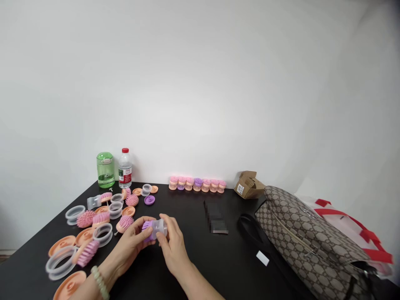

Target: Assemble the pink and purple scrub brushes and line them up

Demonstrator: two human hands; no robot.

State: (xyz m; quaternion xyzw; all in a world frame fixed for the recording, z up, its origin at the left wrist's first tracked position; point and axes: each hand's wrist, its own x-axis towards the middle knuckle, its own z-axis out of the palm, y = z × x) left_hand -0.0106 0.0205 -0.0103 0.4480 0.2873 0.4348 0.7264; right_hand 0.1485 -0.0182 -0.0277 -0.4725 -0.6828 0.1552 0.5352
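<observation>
Near the front middle of the black table, my left hand (134, 239) grips a purple bristled brush head (147, 226). A translucent cup-shaped ring (160, 228) is joined to or pressed against it, pinched between the fingers and thumb of my right hand (173, 243). Beside my left hand lies a pink brush head (125, 223), bristles up. A purple disc (149, 200) rests behind my hands. Scattered to the left are several pink brush heads (86, 218), clear rings (103, 234) and orange discs (70, 286).
Along the wall stands a row of finished-looking brushes (197, 183). A green bottle (106, 171) and a water bottle (125, 170) are at the back left. To the right are a cardboard box (249, 185), a patterned bag (312, 237), a white card (262, 258) and a dark flat item (215, 216).
</observation>
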